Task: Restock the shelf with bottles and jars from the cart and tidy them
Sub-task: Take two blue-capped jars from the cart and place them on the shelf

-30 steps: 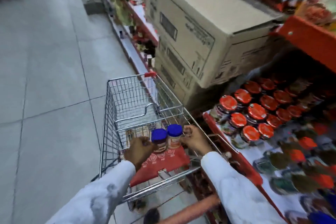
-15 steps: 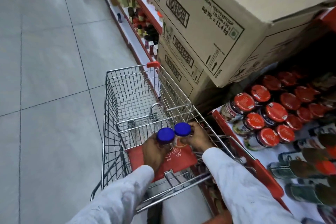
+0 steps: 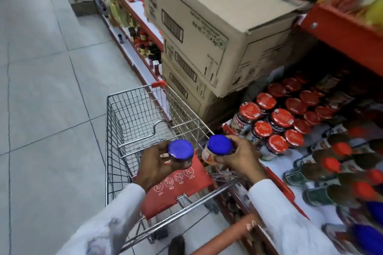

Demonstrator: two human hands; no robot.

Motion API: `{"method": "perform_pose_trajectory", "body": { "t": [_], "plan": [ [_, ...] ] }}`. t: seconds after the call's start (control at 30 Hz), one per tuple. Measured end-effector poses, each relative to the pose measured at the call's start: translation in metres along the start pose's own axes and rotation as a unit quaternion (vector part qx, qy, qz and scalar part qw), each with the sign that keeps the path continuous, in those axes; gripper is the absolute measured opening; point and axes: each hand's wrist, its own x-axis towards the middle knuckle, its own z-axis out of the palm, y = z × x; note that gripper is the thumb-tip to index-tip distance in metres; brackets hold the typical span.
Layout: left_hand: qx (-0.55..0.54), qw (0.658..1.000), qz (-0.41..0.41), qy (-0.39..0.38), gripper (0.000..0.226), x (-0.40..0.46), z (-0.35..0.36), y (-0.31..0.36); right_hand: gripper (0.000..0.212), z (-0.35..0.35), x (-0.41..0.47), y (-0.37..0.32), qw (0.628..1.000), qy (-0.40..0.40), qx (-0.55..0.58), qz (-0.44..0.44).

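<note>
My left hand (image 3: pixel 156 163) grips a blue-lidded jar (image 3: pixel 180 152) over the red child-seat flap of the wire cart (image 3: pixel 132 118). My right hand (image 3: pixel 241 156) holds a second blue-lidded jar (image 3: pixel 219 145), tilted, above the cart's right rim and close to the shelf edge. The white shelf (image 3: pixel 275 168) to the right carries several red-lidded jars (image 3: pixel 275 122) at the back. Green and dark bottles with red caps (image 3: pixel 331 172) lie in front of them. The cart's basket looks empty of goods.
Stacked cardboard boxes (image 3: pixel 207 33) stand on the floor just beyond the cart, against the shelving. A red upper shelf (image 3: pixel 348 35) overhangs the jars. More bottles (image 3: pixel 145 43) line the low shelf farther down the aisle. Grey tiled floor (image 3: pixel 41 89) spreads left.
Both jars have risen out of the cart and moved apart. The right hand has carried its jar to the right, toward the shelf.
</note>
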Motion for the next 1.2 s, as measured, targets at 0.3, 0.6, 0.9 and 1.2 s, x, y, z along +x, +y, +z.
{"method": "perform_pose_trajectory", "body": {
  "t": [0.3, 0.6, 0.9, 1.2],
  "plan": [
    [0.032, 0.981, 0.165, -0.092, 0.060, -0.069, 0.044, 0.126, 0.068, -0.125, -0.141, -0.015, 0.985, 0.147, 0.077, -0.043],
    [0.011, 0.943, 0.236, -0.234, 0.055, -0.151, 0.170, 0.193, 0.050, -0.223, -0.305, 0.043, 0.947, 0.310, 0.089, -0.011],
    [0.084, 0.918, 0.257, -0.290, 0.054, -0.221, 0.319, 0.191, 0.046, -0.251, -0.393, 0.157, 0.869, 0.472, 0.110, 0.098],
    [0.141, 0.937, 0.208, -0.243, 0.036, -0.249, 0.417, 0.168, 0.038, -0.248, -0.390, 0.218, 0.852, 0.497, 0.047, 0.156]
  ]
}}
